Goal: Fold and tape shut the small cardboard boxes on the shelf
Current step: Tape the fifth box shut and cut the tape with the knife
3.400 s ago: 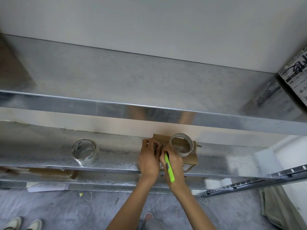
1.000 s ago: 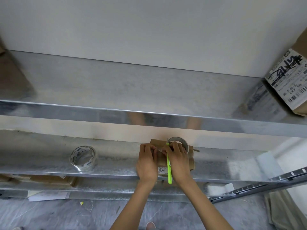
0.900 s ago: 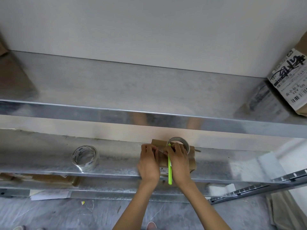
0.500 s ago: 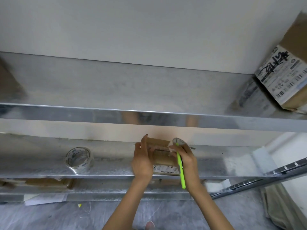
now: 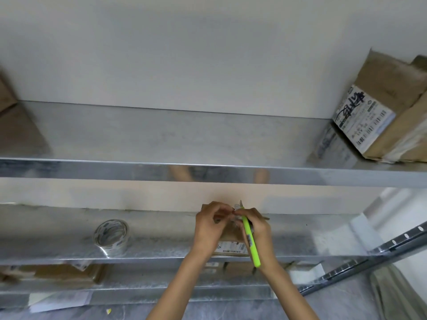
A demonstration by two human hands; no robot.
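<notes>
We've lifted both hands off the small cardboard box [image 5: 231, 244], which sits just beneath them on the shelf [image 5: 161, 247], the pair meeting above it: right hand [image 5: 260, 236] gripping the green cutter [image 5: 250, 242], left hand [image 5: 209, 227] curled, pinching what we can't tell.

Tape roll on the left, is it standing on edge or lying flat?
Lying flat on the shelf: the tape roll has its hole facing upward.

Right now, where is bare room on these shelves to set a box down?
Upper shelf: bare between the left-edge carton and the labelled carton. Working shelf: free between tape roll and left hand, and beyond the right hand. Crowded at the small box.
</notes>
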